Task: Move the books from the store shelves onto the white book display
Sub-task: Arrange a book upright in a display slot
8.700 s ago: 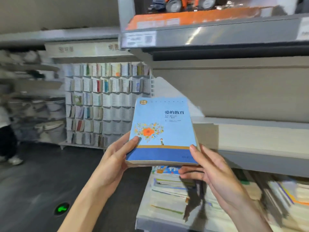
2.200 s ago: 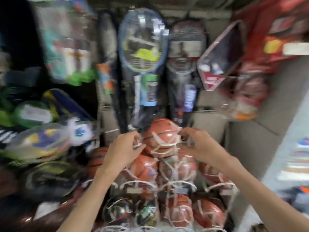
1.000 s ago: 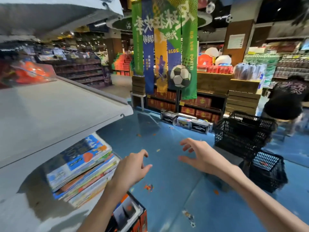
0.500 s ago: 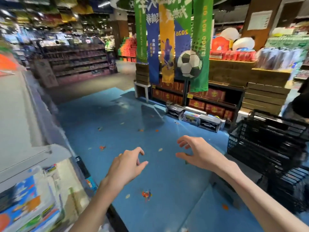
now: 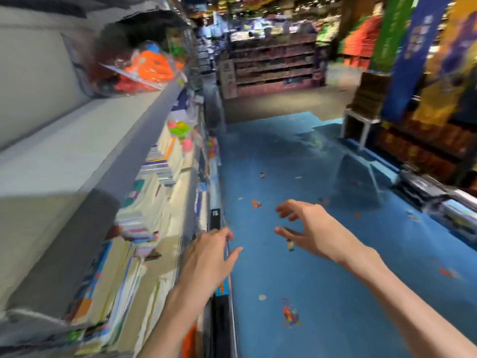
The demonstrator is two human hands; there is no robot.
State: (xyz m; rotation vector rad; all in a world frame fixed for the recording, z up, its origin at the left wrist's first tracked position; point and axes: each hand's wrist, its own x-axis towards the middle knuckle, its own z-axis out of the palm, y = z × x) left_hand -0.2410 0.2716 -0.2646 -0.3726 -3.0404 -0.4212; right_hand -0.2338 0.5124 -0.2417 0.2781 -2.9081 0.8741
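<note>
Stacks of books (image 5: 139, 228) lie on the lower store shelf (image 5: 180, 210) along my left, blurred by motion. My left hand (image 5: 209, 259) hovers at the shelf's front edge, fingers relaxed, holding nothing. My right hand (image 5: 309, 231) is out over the blue floor, fingers spread and loosely curved, also empty. The white book display is not in view.
A grey upper shelf (image 5: 103, 140) with orange packaged toys (image 5: 144, 68) overhangs the books. The blue floor (image 5: 322, 293) runs ahead with scattered confetti. Hanging banners (image 5: 413, 47) and stocked racks (image 5: 426, 151) stand on the right. More shelving (image 5: 273, 65) is far ahead.
My view has swung left, bringing the book shelf alongside me; earlier a blue book was in both hands, now both are empty. The black baskets have left the view.
</note>
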